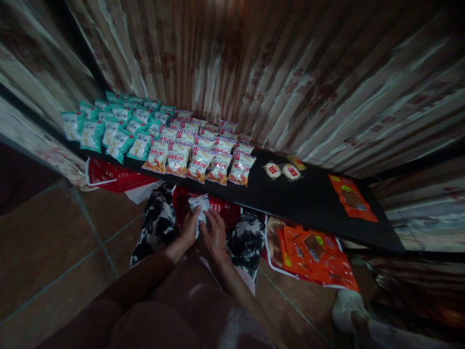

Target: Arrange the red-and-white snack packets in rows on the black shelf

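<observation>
- Holding one small pale packet [199, 204] in both hands, in front of the body, over the red basket [222, 209] between the knees and short of the black shelf [250, 195].
- Gripping its left side with the closed thumb and fingers of the left hand [190, 227]; pressing on its right side with the bent fingers of the right hand [214, 231]. Cannot tell how firmly, nor see underneath.
- Could burst the seal or crush the contents by squeezing too hard from both sides at once, judging by the puffy look of the striped-edged snack packets [201, 162] on the shelf.
- Could drop it into the basket by loosening both hands together, or by slipping on slick wrapping.
- Could topple the front row of snack packets by reaching forward too low, given such close spacing at the shelf's edge; could then disturb the teal packets [118, 131] by shoving leftward.
- Could mistake front for back in such dim light; too blurred here to read any print on the held face.
- Pointing the striped end away from the body, toward the shelf; tucking the near end down between the hands.
- Running the long axis roughly from body to shelf, almost straight. Cannot tell the exact tilt from this single view.
</observation>
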